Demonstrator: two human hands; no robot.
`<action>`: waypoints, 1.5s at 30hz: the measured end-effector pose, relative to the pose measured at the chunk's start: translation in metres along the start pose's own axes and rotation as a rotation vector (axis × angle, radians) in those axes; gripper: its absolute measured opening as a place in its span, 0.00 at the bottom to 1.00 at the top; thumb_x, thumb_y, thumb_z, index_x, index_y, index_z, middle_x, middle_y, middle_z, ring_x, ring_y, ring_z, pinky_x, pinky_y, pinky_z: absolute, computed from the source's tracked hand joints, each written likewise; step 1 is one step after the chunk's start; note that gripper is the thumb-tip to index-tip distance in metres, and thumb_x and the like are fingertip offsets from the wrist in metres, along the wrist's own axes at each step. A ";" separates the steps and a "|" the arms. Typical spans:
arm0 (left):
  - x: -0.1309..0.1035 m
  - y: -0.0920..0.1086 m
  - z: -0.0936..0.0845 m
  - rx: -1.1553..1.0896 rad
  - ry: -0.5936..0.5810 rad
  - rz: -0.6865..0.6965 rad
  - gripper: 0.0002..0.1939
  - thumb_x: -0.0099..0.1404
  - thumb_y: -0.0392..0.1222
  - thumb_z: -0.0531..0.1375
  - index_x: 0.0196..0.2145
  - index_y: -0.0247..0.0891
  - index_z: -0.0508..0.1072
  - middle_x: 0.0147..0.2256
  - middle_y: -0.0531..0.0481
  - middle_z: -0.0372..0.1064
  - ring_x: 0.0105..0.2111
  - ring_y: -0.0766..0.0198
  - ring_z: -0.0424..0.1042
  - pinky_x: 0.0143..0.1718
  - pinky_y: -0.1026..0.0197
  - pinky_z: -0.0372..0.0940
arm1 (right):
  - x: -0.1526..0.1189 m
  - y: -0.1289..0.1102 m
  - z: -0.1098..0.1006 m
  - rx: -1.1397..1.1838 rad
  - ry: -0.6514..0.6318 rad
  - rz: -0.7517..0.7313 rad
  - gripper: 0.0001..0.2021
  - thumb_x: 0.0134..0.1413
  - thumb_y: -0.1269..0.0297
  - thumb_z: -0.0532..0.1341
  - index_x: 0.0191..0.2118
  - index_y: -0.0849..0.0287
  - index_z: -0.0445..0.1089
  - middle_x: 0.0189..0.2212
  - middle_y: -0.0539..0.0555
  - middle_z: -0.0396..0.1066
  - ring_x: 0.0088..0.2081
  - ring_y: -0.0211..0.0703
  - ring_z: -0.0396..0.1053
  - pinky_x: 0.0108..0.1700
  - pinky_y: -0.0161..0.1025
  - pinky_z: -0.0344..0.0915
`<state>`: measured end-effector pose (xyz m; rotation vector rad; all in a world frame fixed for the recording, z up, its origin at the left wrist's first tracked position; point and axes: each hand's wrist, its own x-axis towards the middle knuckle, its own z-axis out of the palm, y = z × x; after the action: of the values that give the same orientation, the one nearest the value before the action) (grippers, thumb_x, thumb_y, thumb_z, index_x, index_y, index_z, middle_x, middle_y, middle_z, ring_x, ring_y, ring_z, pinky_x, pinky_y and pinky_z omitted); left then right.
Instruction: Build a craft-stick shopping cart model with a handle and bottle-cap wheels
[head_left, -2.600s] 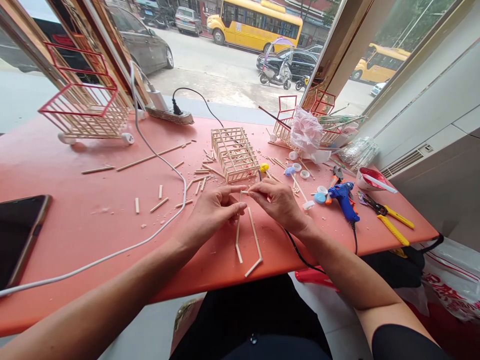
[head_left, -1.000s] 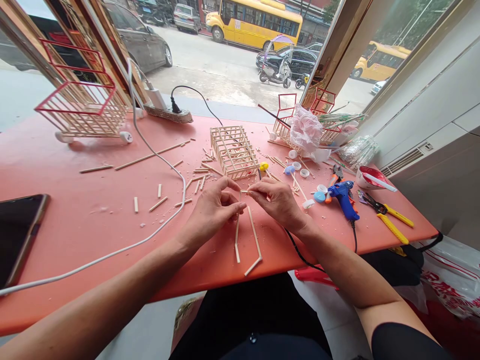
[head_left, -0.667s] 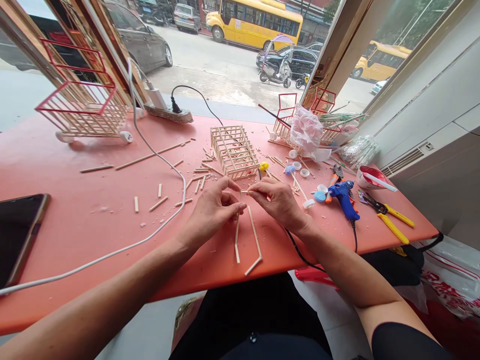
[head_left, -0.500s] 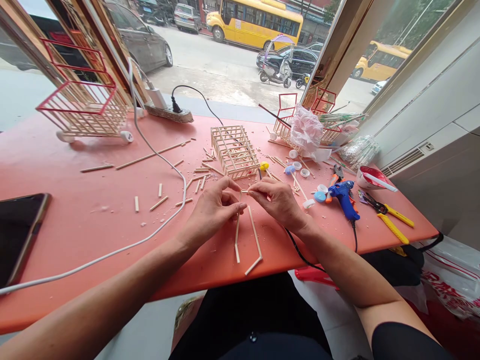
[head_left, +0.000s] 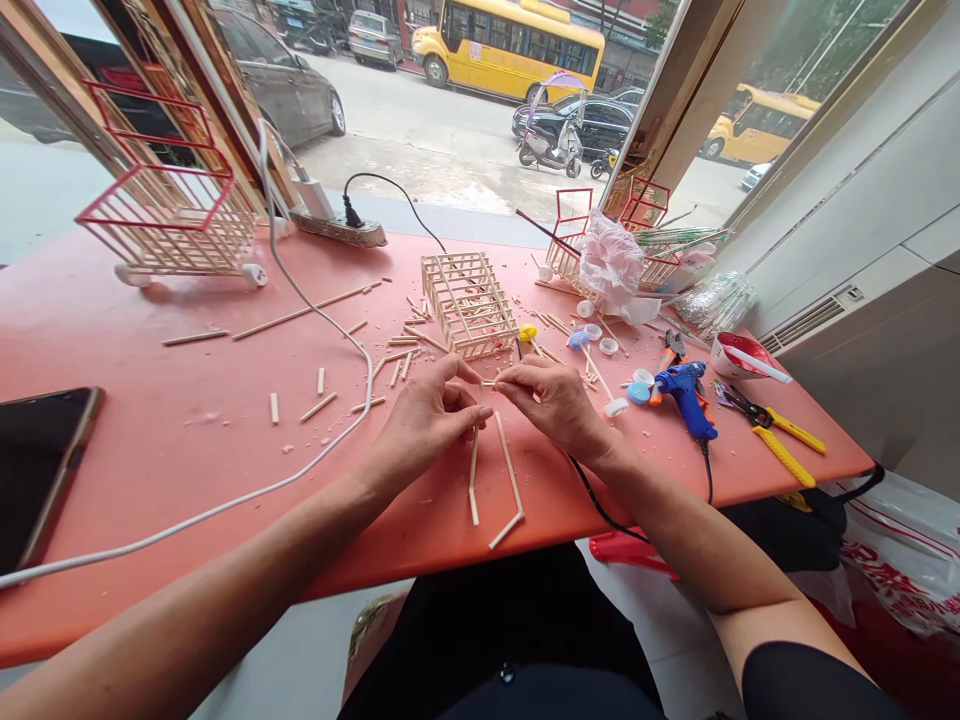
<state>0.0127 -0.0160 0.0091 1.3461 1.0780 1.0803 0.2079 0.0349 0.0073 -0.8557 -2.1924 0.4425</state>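
Both hands (head_left: pixel 487 405) pinching thin wooden stick frame (head_left: pixel 495 470)

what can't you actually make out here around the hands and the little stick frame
Head view only:
- Top joint of the stick frame: covered by left hand and right hand.
- Phone: cut off by the left edge.
- Bottle caps near the blue glue gun: too small to tell apart.
- Glue on the sticks: too fine to see.

Daylight is coming through a wide window (head_left: pixel 450 130) behind the pink table (head_left: pixel 135 420). Outside, yellow buses (head_left: pixel 510 45) and cars (head_left: pixel 292 85) are standing. A white wall (head_left: pixel 862 200) is flanking the right.
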 end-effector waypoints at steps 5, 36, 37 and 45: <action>0.000 0.000 -0.001 0.009 -0.008 0.002 0.18 0.58 0.43 0.68 0.40 0.41 0.63 0.22 0.59 0.73 0.21 0.66 0.70 0.27 0.62 0.65 | 0.000 0.000 0.000 0.006 0.001 -0.009 0.06 0.66 0.69 0.66 0.38 0.61 0.81 0.31 0.52 0.77 0.34 0.37 0.71 0.39 0.34 0.64; 0.000 0.001 -0.001 -0.001 -0.014 -0.037 0.19 0.56 0.45 0.69 0.39 0.42 0.64 0.21 0.58 0.73 0.20 0.64 0.69 0.25 0.63 0.62 | -0.001 0.000 0.000 0.001 -0.020 0.010 0.07 0.67 0.67 0.65 0.37 0.59 0.81 0.31 0.51 0.75 0.32 0.37 0.69 0.39 0.35 0.64; 0.000 0.001 -0.001 -0.008 -0.015 -0.037 0.19 0.56 0.45 0.69 0.39 0.42 0.64 0.21 0.58 0.73 0.20 0.65 0.69 0.24 0.63 0.62 | -0.001 0.000 0.000 0.004 -0.024 0.020 0.07 0.67 0.67 0.65 0.37 0.59 0.81 0.31 0.51 0.75 0.32 0.37 0.69 0.39 0.35 0.64; 0.000 0.000 -0.001 0.003 0.010 -0.032 0.18 0.56 0.42 0.68 0.39 0.42 0.64 0.21 0.58 0.73 0.20 0.65 0.70 0.25 0.63 0.63 | -0.001 -0.002 -0.002 0.003 -0.029 0.009 0.07 0.67 0.68 0.65 0.39 0.61 0.82 0.30 0.51 0.74 0.33 0.36 0.70 0.37 0.34 0.63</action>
<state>0.0116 -0.0153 0.0094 1.3232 1.1057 1.0629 0.2091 0.0328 0.0088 -0.8626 -2.2144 0.4657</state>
